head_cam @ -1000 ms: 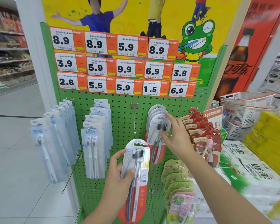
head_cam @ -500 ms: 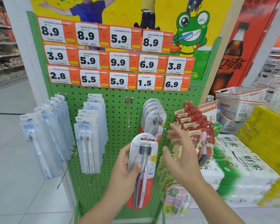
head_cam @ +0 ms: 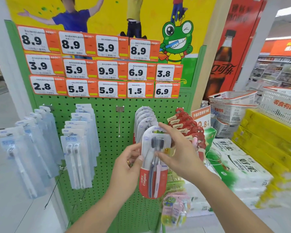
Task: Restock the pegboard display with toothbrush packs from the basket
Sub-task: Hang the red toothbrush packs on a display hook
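Head view, facing pegboard [head_cam: 111, 148] close, slightly downward.

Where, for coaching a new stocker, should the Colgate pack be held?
Grip the Colgate pack by its flat side edges midway up, from left and right, as the left hand and right hand do: it's upright, the blister bulges in front, and the top should stay free for hanging.

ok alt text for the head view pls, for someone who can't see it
The left hand and right hand hold a red Colgate toothbrush pack before a green pegboard, near matching packs. Pale blue packs hang left, red packs right, orange price tags above.
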